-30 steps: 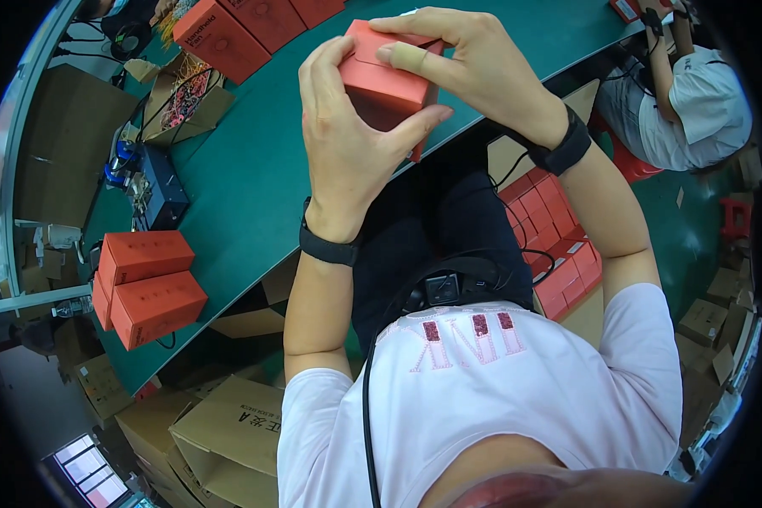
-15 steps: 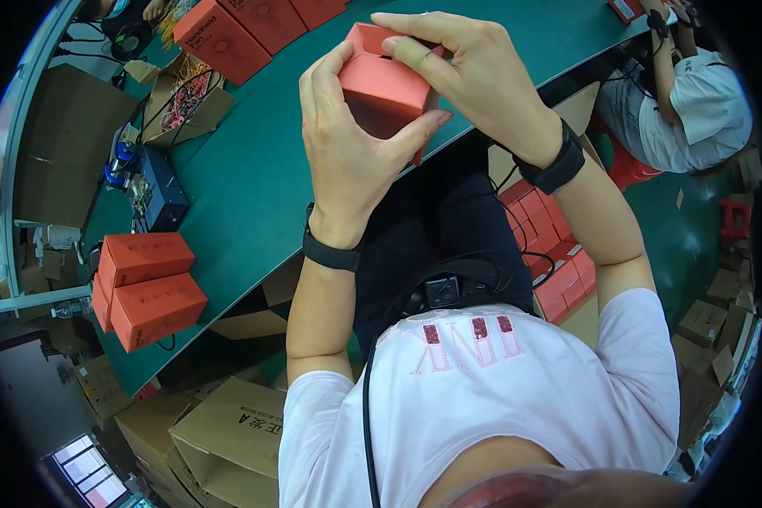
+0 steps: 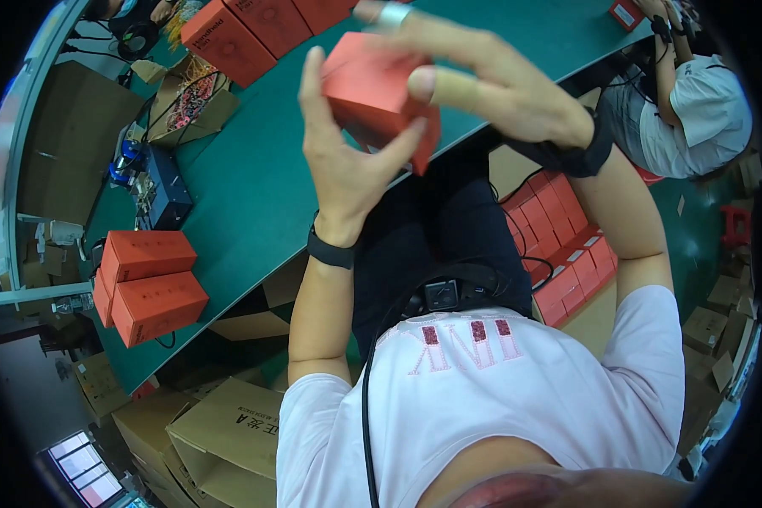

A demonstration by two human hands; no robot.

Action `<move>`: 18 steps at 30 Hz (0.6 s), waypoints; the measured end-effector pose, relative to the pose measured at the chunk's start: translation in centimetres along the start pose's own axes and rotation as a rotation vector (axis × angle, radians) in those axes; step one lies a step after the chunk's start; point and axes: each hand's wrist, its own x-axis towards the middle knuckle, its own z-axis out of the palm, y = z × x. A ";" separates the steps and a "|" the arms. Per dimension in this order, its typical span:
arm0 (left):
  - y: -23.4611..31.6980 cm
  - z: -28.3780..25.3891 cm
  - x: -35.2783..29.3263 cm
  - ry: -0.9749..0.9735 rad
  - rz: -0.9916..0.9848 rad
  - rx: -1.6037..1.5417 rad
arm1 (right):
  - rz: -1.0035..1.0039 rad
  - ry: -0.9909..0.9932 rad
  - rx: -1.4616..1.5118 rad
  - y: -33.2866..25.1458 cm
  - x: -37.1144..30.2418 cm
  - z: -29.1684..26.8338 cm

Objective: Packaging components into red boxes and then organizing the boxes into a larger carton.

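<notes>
A red cardboard box is held tilted above the front edge of the green table. My left hand grips it from the left and below, fingers along one side and thumb on the near side. Over the box's right side passes my right hand, its fingers stretched out and apart, partly smeared by motion. Its thumb lies against or just above the box; I cannot tell if it touches. The box's top appears closed, though the right fingers cover part of it.
Several red boxes stand at the table's back, with more at the left. An open carton holds colourful cords beside a blue device. Right of my legs, a carton holds red boxes. Another person sits at the right.
The box's raised top flap is now down. My right hand has lifted off its grip and spread its fingers over the box, while my left hand keeps hold.
</notes>
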 end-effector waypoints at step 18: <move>0.2 -8.3 -3.7 0.003 -0.882 -1.050 | -0.028 0.391 -0.764 6.7 10.7 -1.1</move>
